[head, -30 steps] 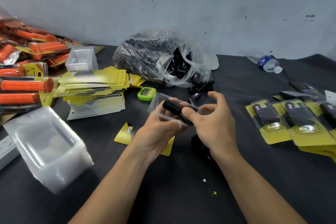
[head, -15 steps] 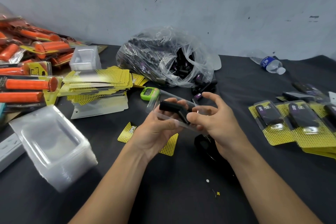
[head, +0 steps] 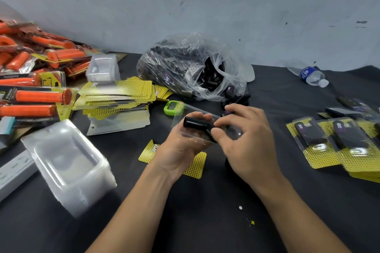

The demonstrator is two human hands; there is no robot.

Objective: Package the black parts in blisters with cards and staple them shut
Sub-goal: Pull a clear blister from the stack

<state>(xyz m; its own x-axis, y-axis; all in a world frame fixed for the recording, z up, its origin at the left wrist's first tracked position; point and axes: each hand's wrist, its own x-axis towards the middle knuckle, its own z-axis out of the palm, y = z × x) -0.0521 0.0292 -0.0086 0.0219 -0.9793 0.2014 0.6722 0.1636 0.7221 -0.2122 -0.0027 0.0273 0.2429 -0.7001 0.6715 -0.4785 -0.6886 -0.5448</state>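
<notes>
Black cylindrical part [head: 195,123] lies in a clear blister [head: 234,132], both held above the desk [head: 185,222]. Left hand [head: 183,148] cups the blister from below, fingers curled round it. Right hand [head: 244,141] pinches the near end of the part through the plastic. One yellow card [head: 150,151] lies flat under the left hand. Green timer [head: 173,107] just beyond the left hand's fingers; bag of black parts [head: 193,68] further behind. Finished packs [head: 329,144] to the right of the right hand.

log | I read "TAPER" on the loose yellow card [head: 152,148] | "PRO…" on the orange-grip pack [head: 50,82], rest cut off | water bottle label [head: 307,72] too blurred for me
</notes>
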